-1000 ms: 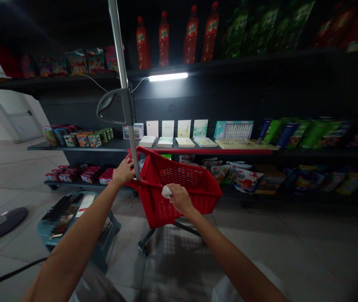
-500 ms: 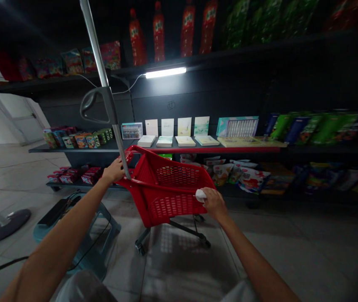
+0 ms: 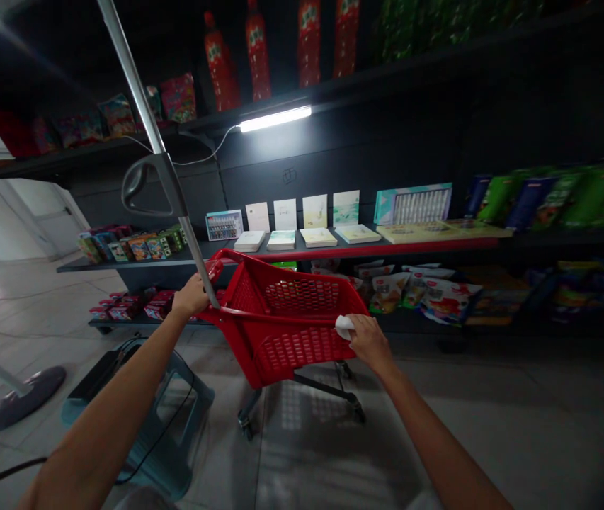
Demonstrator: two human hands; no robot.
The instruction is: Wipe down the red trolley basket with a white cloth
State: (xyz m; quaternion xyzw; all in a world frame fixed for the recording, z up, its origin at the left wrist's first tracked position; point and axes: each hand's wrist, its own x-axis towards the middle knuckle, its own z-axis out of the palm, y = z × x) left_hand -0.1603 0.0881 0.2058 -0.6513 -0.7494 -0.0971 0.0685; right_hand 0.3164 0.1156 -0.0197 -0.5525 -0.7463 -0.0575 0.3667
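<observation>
A red plastic shopping trolley (image 3: 280, 322) on small wheels stands on the tiled floor in front of me. Its long grey handle pole (image 3: 166, 188) rises up and to the left. My left hand (image 3: 191, 296) is closed around the base of that pole at the basket's left corner. My right hand (image 3: 368, 338) presses a small white cloth (image 3: 343, 326) against the basket's right rim, fingers closed on it.
Dark shelves (image 3: 413, 244) behind the trolley carry notebooks, snack bags, boxes and red bottles under a strip light (image 3: 275, 118). A teal stool (image 3: 174, 418) with a dark device on it stands at my left. A floor-stand base (image 3: 25, 397) sits further left.
My right hand with the cloth slid along the basket rim from its near left side to the right corner. The trolley turned and its pole swung left.
</observation>
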